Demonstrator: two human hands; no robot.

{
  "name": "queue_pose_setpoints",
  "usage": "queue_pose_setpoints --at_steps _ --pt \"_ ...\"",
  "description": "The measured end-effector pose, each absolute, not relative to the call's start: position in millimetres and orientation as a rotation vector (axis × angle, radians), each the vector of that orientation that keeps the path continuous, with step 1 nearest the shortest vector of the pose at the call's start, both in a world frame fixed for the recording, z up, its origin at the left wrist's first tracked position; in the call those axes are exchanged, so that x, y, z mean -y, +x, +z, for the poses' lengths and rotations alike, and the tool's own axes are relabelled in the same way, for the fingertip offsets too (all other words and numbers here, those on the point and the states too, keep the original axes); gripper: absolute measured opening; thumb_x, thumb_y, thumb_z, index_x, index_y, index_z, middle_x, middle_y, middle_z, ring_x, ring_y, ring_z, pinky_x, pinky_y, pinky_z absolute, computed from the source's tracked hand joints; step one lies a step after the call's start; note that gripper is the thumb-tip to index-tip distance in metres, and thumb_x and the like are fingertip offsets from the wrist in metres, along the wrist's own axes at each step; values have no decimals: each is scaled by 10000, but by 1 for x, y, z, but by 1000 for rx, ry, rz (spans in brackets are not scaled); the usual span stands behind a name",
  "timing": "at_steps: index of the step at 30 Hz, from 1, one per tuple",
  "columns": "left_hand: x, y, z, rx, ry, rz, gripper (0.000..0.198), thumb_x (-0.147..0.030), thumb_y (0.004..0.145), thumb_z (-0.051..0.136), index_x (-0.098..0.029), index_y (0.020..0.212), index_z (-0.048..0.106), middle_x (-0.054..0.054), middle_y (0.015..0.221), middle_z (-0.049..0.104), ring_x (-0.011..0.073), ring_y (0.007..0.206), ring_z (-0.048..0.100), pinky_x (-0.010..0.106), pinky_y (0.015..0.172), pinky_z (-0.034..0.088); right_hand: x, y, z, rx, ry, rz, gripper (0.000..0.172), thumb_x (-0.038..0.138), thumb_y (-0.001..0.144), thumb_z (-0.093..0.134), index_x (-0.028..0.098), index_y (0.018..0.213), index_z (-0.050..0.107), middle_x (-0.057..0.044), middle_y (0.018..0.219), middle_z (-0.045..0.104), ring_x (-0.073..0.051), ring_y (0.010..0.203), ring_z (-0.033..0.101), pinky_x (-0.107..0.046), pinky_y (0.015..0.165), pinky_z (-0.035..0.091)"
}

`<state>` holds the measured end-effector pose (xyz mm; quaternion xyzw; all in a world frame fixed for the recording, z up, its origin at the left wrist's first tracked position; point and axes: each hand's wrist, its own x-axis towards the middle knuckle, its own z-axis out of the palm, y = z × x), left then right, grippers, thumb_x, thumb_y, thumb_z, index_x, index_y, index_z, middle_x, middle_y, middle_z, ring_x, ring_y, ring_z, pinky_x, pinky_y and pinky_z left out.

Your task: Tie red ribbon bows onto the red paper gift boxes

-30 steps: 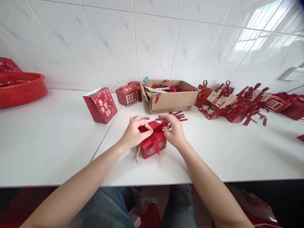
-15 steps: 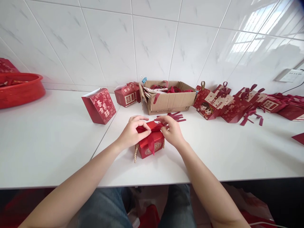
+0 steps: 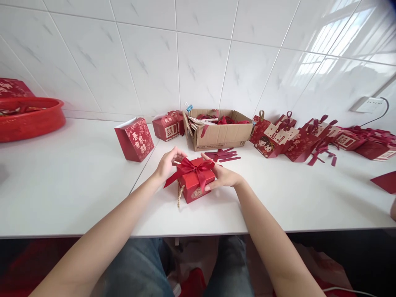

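A small red gift box [image 3: 193, 185] with a tied red ribbon bow [image 3: 192, 166] on top and a rope handle [image 3: 180, 195] sits on the white table [image 3: 77, 181] in front of me. My left hand [image 3: 167, 162] cups the box's left rear side, fingers curved against it beside the bow. My right hand [image 3: 222, 176] presses against the box's right side, thumb by its front corner. A ribbon tail hangs down the box's left.
A cardboard box [image 3: 219, 131] of red pieces stands behind, with loose dark red strips [image 3: 223, 154] before it. A red bag [image 3: 135, 139] and house-shaped boxes [image 3: 168, 126] lie left, finished red boxes [image 3: 287, 138] right, a red basin [image 3: 29, 119] far left.
Both hands have let go of the ribbon loops and moved out to the box's sides. The bow now stands tied on top.
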<state>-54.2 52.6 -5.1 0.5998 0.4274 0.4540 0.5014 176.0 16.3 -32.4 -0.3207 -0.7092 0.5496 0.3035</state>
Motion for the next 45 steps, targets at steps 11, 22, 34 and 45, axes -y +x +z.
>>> queue_pose_setpoints --at_steps 11,22,34,45 --pt "-62 -60 -17 -802 1687 1280 439 -496 868 402 -163 945 678 98 1034 700 256 1025 607 380 899 443 -7 168 -16 1952 -864 729 974 285 704 737 284 1492 163 -103 1535 248 -291 1375 333 -459 1098 365" --pt "-47 -57 -11 -774 2048 1340 322 -228 791 541 -216 1084 674 73 1140 642 223 1096 583 330 894 481 -14 174 -22 1998 -860 664 990 287 716 720 277 1501 118 -108 1531 249 -290 1428 220 -500 1128 297" --pt "-43 -56 -5 -764 1937 1409 233 -284 742 617 -207 946 701 66 1047 659 228 1028 599 350 858 472 -9 173 -19 1940 -781 925 1051 266 697 715 274 1507 45 -104 1527 278 -259 1305 432 -383 1015 442" --pt "-42 -53 -1 -737 1936 1449 142 -277 697 662 -189 806 689 62 908 674 202 892 629 322 772 501 -10 170 -19 2003 -774 881 1027 216 677 708 260 1505 103 -88 1552 224 -266 1397 302 -421 1115 329"
